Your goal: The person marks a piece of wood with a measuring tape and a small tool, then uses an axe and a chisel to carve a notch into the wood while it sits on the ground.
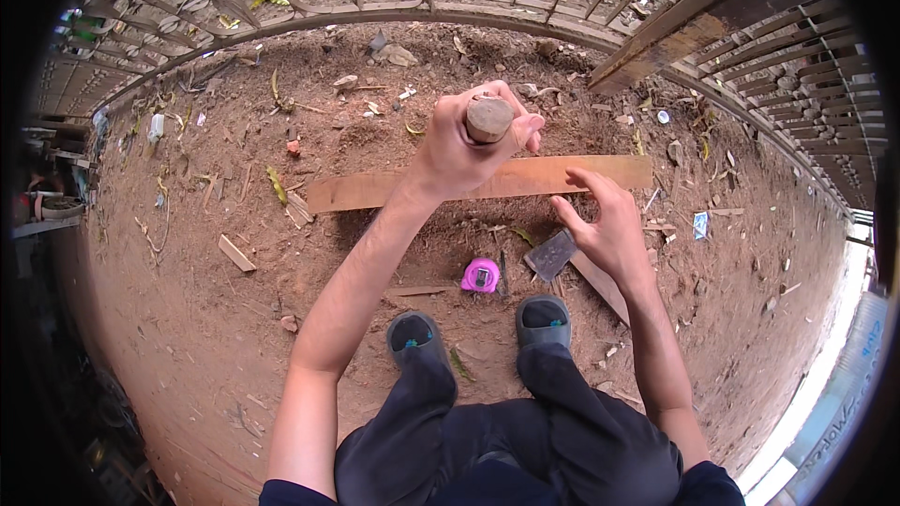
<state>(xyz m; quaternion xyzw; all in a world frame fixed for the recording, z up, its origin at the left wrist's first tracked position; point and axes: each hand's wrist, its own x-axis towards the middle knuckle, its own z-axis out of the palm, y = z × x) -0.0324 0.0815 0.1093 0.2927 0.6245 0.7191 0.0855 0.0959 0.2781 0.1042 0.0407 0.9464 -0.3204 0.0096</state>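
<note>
Two hands (pixel 459 145) (pixel 607 230), one wooden handle (pixel 489 119)

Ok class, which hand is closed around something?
The left hand, gripping a round-topped wooden piece; the right hand is open, holding nothing.

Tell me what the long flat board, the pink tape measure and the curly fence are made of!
The board looks like wood: brown, with a smooth, seemingly unpainted face. The tape measure has what is probably a plastic case, bright pink all over, though parts could be rubbery. The fence is likely metal, with thin bars in loops; its dull brown could be paint or rust.
</note>
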